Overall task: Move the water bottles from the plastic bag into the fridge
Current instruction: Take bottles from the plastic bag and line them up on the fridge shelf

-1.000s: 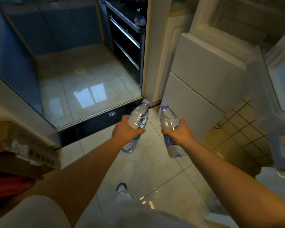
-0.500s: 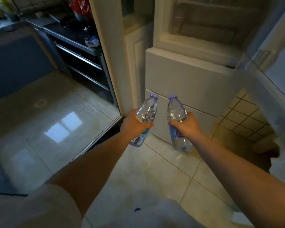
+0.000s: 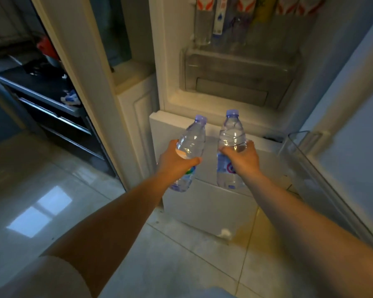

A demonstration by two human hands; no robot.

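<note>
Left hand: the left hand (image 3: 177, 161) is wrapped around the middle of the left water bottle (image 3: 188, 154), thumb across the front, fingers curled behind it.
Left water bottle: clear plastic with a pale purple cap, tilted so the cap leans to the right and away from the person; a coloured label shows below the thumb.
Right hand: the right hand (image 3: 242, 160) clasps the right water bottle (image 3: 230, 147) at its middle, fingers curled round it from the right side.
Right water bottle: clear, purple-capped, close to upright, with a blue and white label on its lower half; it stands just beside the left one, the two not touching.
Where the bottles are: both are held in the air in front of the open fridge (image 3: 159, 61), at about the level of its lower white drawer fronts (image 3: 207, 203), outside the cabinet.
Fridge inside: a clear crisper drawer (image 3: 237, 72) sits in the lit compartment; above it stands a row of bottles (image 3: 220, 18) on a shelf, their labels too blurred to read.
Fridge door: the fridge door (image 3: 353, 147) stands open at the right, with a clear door bin (image 3: 299, 147) on its inner face.
Floor: pale glossy floor tiles (image 3: 52, 201) with a window reflection at the left.
Left side: a dark shelf unit (image 3: 52, 100) holds some small items that are unclear.
</note>
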